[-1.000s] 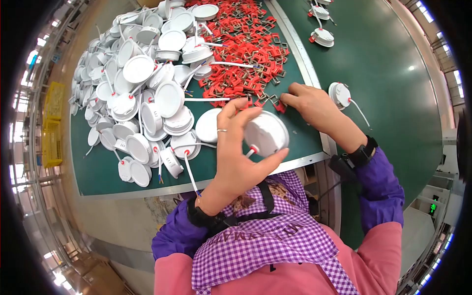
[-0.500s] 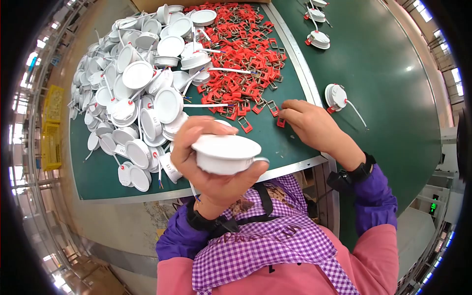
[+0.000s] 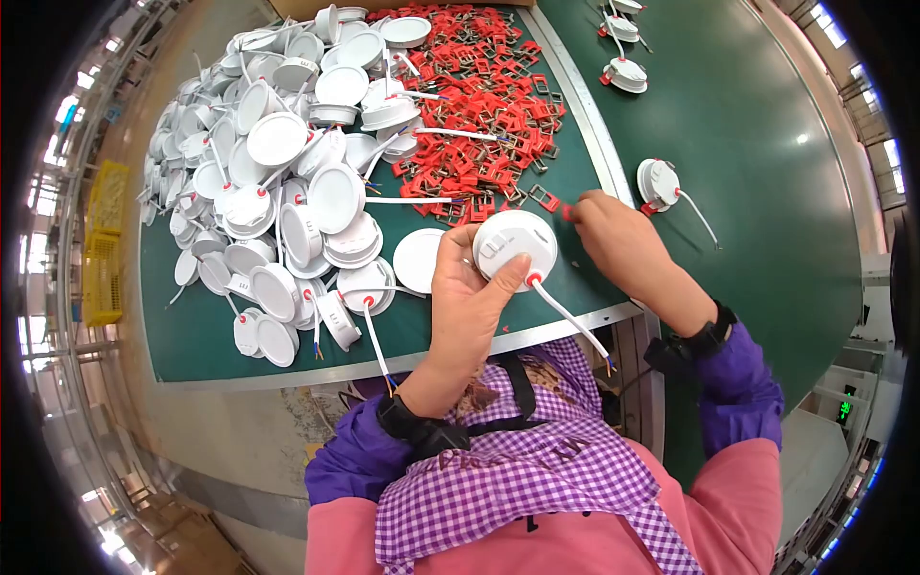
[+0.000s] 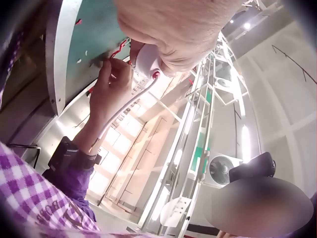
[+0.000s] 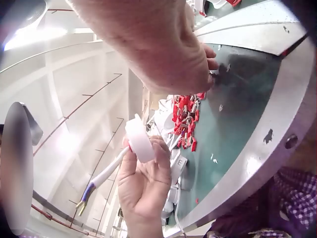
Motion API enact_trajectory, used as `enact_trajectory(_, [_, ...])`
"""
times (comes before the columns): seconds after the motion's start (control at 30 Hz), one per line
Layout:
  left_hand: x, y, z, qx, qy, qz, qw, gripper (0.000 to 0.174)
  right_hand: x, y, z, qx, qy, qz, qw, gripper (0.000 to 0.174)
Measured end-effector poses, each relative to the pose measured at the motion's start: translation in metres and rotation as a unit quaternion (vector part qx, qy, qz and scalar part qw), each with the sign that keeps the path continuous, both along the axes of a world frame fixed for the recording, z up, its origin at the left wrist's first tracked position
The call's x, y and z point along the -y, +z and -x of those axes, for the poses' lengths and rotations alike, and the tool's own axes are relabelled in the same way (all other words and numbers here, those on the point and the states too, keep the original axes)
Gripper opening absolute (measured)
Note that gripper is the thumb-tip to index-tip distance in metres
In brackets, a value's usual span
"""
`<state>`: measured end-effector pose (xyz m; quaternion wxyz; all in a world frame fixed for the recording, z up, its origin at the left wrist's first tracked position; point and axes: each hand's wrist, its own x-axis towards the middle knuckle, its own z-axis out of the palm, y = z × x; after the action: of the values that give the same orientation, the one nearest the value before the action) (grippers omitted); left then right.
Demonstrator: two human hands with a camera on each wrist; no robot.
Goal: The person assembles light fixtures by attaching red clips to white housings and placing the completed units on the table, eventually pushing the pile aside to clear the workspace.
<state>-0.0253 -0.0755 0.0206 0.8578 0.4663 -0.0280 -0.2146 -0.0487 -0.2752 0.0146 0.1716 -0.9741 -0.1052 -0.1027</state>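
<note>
In the head view my left hand grips a round white downlight by its rim, thumb across the back. That back faces up, and a white cable with bare coloured wire ends runs from its red grommet toward the front edge. Just right of it, my right hand pinches a small red clip, mostly covered by the fingers. The left wrist view also shows a red clip at the right hand's fingertips. In the right wrist view the downlight appears edge-on in the left hand.
A large heap of white downlights covers the left of the green table. Beside it lies a pile of red clips with metal frames. Beyond a metal rail, a downlight with a red clip and several more sit on the right surface.
The downlight in my left hand has turned from front face up to back face up, and its cable now shows. My right hand has lifted slightly right, with a red clip at its fingertips.
</note>
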Motion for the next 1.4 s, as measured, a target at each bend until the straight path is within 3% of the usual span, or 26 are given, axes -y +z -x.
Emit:
enact_trajectory(0.03, [0.0, -0.001, 0.0, -0.001, 0.004, 0.0, 1.0, 0.038, -0.001, 0.004, 0.002, -0.001, 0.004, 0.0, 1.0, 0.01])
enact_trajectory(0.07, [0.0, -0.002, 0.001, -0.006, 0.003, -0.012, 1.0, 0.038, -0.001, 0.013, 0.005, -0.078, -0.049, -0.135, 0.986, 0.009])
enact_trajectory(0.13, [-0.001, -0.004, 0.002, -0.014, -0.006, -0.028, 0.999, 0.038, -0.004, 0.026, 0.007, -0.208, -0.115, -0.376, 0.896, 0.007])
enact_trajectory(0.17, [0.0, -0.005, 0.002, -0.008, -0.011, -0.042, 0.999, 0.038, -0.008, 0.027, 0.008, -0.208, -0.119, -0.378, 0.894, 0.007])
enact_trajectory(0.23, [0.002, -0.005, 0.002, -0.002, -0.017, -0.055, 0.998, 0.038, -0.016, 0.029, 0.009, -0.216, -0.125, -0.493, 0.834, 0.008])
enact_trajectory(0.27, [0.003, -0.006, 0.002, 0.011, -0.01, -0.054, 0.998, 0.039, -0.021, 0.026, 0.01, -0.179, -0.127, -0.513, 0.83, 0.012])
enact_trajectory(0.37, [0.002, -0.007, 0.002, 0.032, 0.004, -0.06, 0.998, 0.039, -0.034, 0.033, 0.016, -0.192, -0.141, -0.495, 0.836, 0.013])
enact_trajectory(0.53, [0.001, -0.01, 0.003, 0.057, 0.007, -0.063, 0.996, 0.039, -0.044, 0.029, 0.028, -0.119, -0.15, -0.467, 0.863, 0.015])
enact_trajectory(0.7, [0.003, -0.011, 0.004, 0.1, -0.001, -0.087, 0.991, 0.037, -0.054, 0.035, 0.038, -0.021, -0.116, -0.336, 0.934, 0.012])
enact_trajectory(1.0, [-0.001, -0.014, 0.004, 0.178, -0.022, -0.175, 0.968, 0.031, -0.06, 0.032, 0.038, 0.008, -0.129, -0.311, 0.942, 0.008])
enact_trajectory(1.17, [-0.004, -0.01, 0.006, 0.159, -0.048, -0.159, 0.973, 0.029, -0.055, 0.029, 0.038, 0.006, -0.125, -0.294, 0.948, 0.011])
enact_trajectory(1.27, [-0.006, -0.008, 0.008, 0.116, -0.075, -0.115, 0.984, 0.028, -0.049, 0.034, 0.041, -0.104, -0.176, -0.497, 0.843, 0.029])
enact_trajectory(1.3, [-0.008, -0.007, 0.009, 0.091, -0.094, -0.093, 0.987, 0.027, -0.048, 0.038, 0.043, -0.105, -0.176, -0.497, 0.843, 0.029])
enact_trajectory(1.37, [-0.009, -0.004, 0.009, 0.093, -0.11, -0.09, 0.985, 0.026, -0.046, 0.043, 0.045, -0.181, -0.168, -0.581, 0.775, 0.032])
enact_trajectory(1.4, [-0.01, -0.004, 0.009, 0.083, -0.129, -0.091, 0.984, 0.026, -0.045, 0.042, 0.045, -0.182, -0.168, -0.58, 0.776, 0.032])
